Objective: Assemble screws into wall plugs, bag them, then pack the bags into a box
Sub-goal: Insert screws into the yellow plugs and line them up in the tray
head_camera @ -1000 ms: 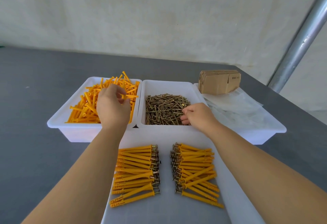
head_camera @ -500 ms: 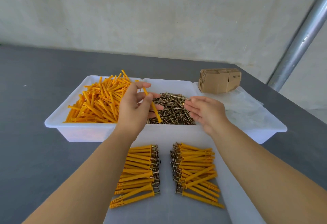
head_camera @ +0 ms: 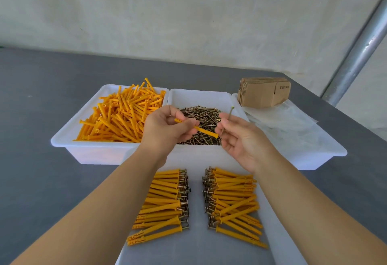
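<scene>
Assembly stage, mid-batch. Two rows of finished orange plastic wall plugs with brass screws inserted lie on the white tray at bottom centre of frame: left row point(head_camera: 161, 204), right row point(head_camera: 233, 202), screw heads facing the gap between them. Lots left: white plastic bin of loose orange plugs point(head_camera: 120, 116) at centre left is heaped, and the white plastic bin of loose brass screws point(head_camera: 199, 125) at centre is well stocked.

Current unit not joined yet. Left hand point(head_camera: 165, 130) pinches a single orange plug point(head_camera: 199, 129), its free end pointing right toward the other hand. Right hand point(head_camera: 243, 137) pinches a single brass screw point(head_camera: 227, 121) between thumb and fingers, screw roughly upright, head at top. Plug end and screw tip near each other, apart. So both grips are clamped, one part each.

Bagging and boxing look untouched, as a judgement: clear plastic bags point(head_camera: 289, 126) lie in the right bin, with a stack of flat brown cardboard boxes point(head_camera: 263, 92) sitting at its far end, none folded up.

Hard to see: bag count, print on cardboard, right fingertips' exact hold on screw. Tray's near edge cut off by frame bottom. Grey surface point(head_camera: 37, 118) under all.
</scene>
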A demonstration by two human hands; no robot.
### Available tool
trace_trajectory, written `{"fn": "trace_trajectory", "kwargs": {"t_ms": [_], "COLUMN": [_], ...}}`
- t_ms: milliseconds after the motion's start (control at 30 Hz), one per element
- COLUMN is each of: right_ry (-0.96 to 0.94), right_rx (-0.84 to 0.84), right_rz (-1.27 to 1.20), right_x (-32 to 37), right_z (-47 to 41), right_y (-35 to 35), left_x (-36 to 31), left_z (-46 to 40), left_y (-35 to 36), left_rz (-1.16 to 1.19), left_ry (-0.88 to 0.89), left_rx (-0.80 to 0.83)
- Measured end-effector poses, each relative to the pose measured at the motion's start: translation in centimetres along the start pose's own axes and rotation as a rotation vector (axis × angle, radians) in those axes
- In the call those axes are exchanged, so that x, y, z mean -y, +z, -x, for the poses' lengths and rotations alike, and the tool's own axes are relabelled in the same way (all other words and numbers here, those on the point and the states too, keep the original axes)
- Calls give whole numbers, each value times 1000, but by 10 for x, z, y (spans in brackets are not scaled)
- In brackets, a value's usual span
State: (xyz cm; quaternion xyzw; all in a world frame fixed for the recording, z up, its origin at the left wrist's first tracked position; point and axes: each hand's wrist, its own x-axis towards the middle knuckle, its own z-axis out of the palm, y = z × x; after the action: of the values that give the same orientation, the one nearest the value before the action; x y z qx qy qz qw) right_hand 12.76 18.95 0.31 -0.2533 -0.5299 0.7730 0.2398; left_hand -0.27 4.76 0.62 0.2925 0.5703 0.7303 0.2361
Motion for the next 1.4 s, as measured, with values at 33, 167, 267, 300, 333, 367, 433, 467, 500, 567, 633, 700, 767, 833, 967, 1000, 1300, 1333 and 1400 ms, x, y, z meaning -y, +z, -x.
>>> {"fn": "trace_trajectory", "kwargs": {"t_ms": [33,167,267,300,333,367,433,467,500,567,633,700,767,833,967,1000,1300,1333,1400], "right_ry": [-25,-81,-224,-284,-334,-371,-432,-459,-482,-521,-561,-587,-596,-600,-626,-637,-685,-689,-691], "right_rx": [-22,-45,-105,-114,-107,-91,-88,-109,-141,-227,-294,-301,-256,-208,-208,-203,-117,-104,-78], "right_rz": [28,154,262,287,310,341,442,483,498,467,393,324,321,382,572,592,646,674,714], "right_x": [0,1,1,2,2,2,0,0,0,2,4,5,6,5,1,0,-1,-1,-1], "right_z": [1,7,11,12,13,15,15,15,14,13,12,13,13,13,14,14,10,10,12], "right_y": [0,3,6,8,9,12,16,17,18,16,11,7,6,7,9,9,7,7,7], "left_x": [0,1,1,2,3,4,7,8,10,12,13,12,13,12,12,12,10,9,8], "left_z": [-1,-1,0,1,2,4,9,11,12,14,15,16,18,19,17,17,16,16,16], "left_y": [-1,0,0,1,2,5,15,19,23,27,28,28,28,28,28,27,25,25,25], "left_rz": [-3,-22,-140,-271,-442,-594,-734,-737,-724,-680,-669,-646,-599,-510,-306,-269,-125,-128,-130], "left_ry": [-7,-30,-65,-48,-3,50,118,121,108,56,32,21,17,-3,-93,-111,-150,-147,-129], "left_rx": [3,40,120,169,225,279,313,302,296,335,398,443,477,470,374,361,324,326,334]}}
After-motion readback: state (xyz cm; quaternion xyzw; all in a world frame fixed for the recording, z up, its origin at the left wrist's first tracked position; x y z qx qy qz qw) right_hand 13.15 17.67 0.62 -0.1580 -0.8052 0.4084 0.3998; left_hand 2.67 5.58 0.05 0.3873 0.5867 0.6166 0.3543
